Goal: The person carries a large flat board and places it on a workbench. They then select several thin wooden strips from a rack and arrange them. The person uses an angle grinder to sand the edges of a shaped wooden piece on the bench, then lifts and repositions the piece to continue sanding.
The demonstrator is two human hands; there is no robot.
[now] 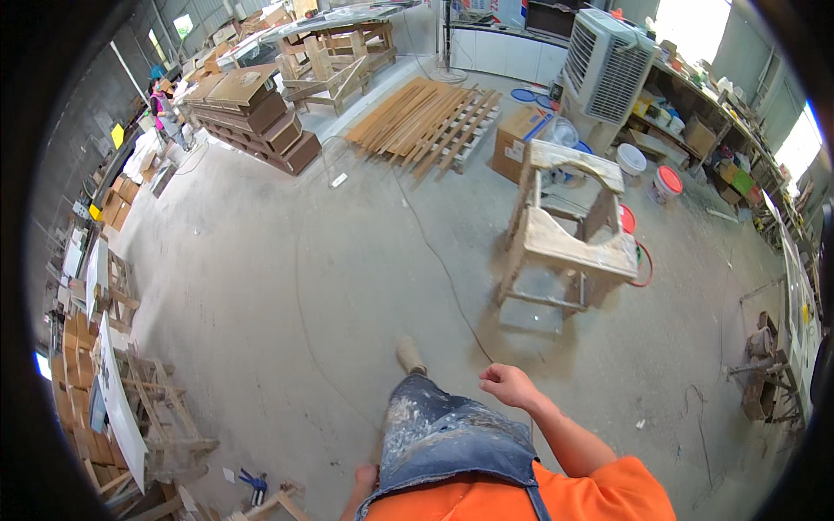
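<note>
My right hand (509, 385) hangs out in front of my body, its fingers curled in, with nothing seen in them. Close to my left side, my left hand (367, 476) shows only in part at the lower edge, and its fingers are hidden. A stained, dusty blue apron (456, 434) covers my front, and one shoe (410, 354) is put forward on the floor. Ahead and to the right of my right hand stands a dusty wooden stand (599, 254) with a curved cut-out in its top. Neither hand touches it.
Thin cables (447, 269) cross the concrete floor (252, 286). Wooden strips (417, 117) lie on a pallet ahead, beside stacked brown boxes (261, 122). Buckets (667, 184), a carton (512, 143) and an air cooler (608, 65) stand right. Trestles (156, 391) line the left; another person (165, 113) stands far left.
</note>
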